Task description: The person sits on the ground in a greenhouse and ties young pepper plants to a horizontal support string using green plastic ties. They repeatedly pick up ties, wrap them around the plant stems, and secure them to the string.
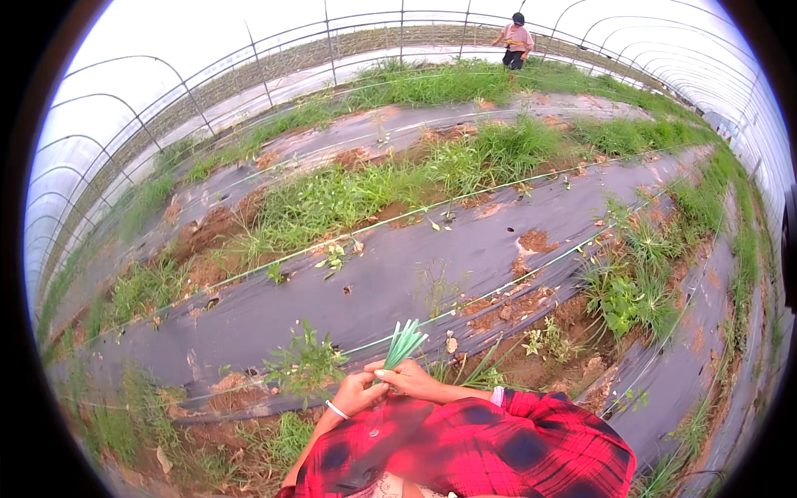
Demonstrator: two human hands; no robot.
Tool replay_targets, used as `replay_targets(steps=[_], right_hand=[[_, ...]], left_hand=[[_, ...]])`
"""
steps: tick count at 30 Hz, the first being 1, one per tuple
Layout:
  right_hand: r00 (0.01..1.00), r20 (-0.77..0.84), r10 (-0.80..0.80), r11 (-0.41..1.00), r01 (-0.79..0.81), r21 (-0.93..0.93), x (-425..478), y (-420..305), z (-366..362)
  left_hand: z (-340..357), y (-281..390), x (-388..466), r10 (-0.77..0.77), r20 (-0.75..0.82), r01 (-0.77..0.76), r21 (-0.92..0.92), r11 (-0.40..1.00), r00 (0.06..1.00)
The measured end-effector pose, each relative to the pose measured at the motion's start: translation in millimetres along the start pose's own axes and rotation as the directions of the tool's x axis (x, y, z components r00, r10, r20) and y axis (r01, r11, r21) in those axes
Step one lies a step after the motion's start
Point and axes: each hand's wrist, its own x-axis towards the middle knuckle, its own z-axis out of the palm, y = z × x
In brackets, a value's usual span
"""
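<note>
Close to my body, at the lower middle of the view, both of my hands meet around a bundle of thin green strips (405, 342), whose loose ends fan upward. My left hand (361, 392), with a white band at the wrist, touches the lower part of the bundle. My right hand (405, 378) closes its fingers and thumb round it. Just beyond the hands runs a green string (492, 294) along a bed under dark plastic mulch film (386, 280). A small leafy plant (308, 367) grows left of my hands.
Tall grass (348, 193) and bare soil (570, 317) lie between the film-covered beds. More strings (373, 225) stretch lengthwise. A person (517, 42) stands at the far side, near the metal hoops (328, 46) of the tunnel greenhouse. Weeds (622, 305) grow at the right.
</note>
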Motion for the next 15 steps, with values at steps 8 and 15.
replay_targets(steps=[8, 15], right_hand=[[0.996, -0.001, 0.087, 0.994, -0.087, -0.064, 14.4, 26.1, 9.5], [0.947, 0.172, 0.270, 0.962, -0.272, -0.015, 33.7, 17.1, 65.7]], left_hand=[[-1.2, -16.5, -16.0, 0.181, -0.151, -0.169, 0.089, 0.982, 0.972], [-15.7, -57.6, -93.7, 0.086, -0.387, -0.110, -0.040, 0.993, 0.918]])
